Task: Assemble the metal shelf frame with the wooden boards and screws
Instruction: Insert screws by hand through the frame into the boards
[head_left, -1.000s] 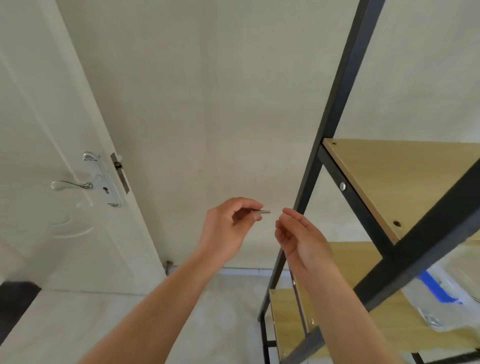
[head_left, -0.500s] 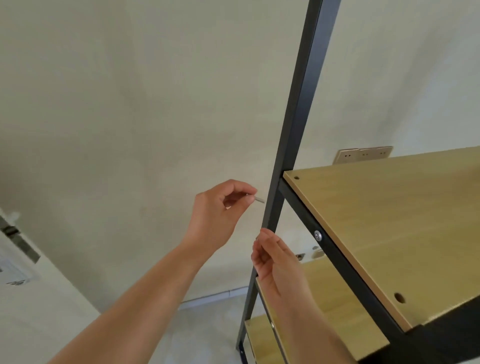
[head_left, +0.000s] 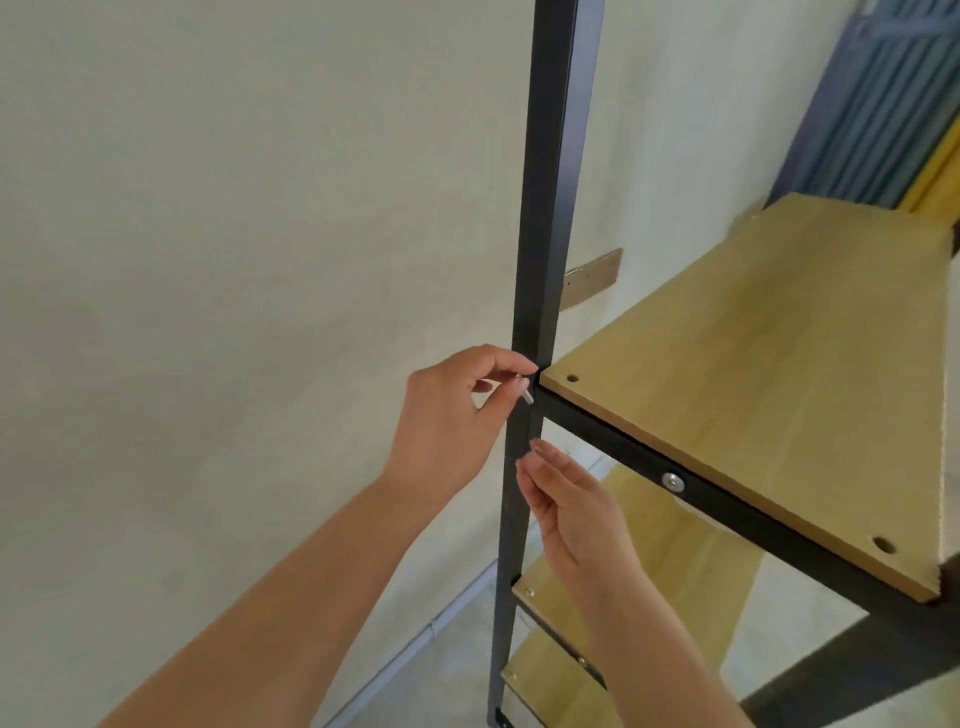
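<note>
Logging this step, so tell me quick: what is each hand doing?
Left hand: pinching a screw against the black post.
Right hand: fingers relaxed, holding nothing visible.

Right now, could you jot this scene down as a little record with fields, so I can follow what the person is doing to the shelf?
left hand: pinches a small silver screw against the black upright post, level with the top board's corner
right hand: fingers straight, tips touching the post just below
top wooden board: lies on the black side rail
fitted screw: already in the rail
lower boards: visible beneath
</note>
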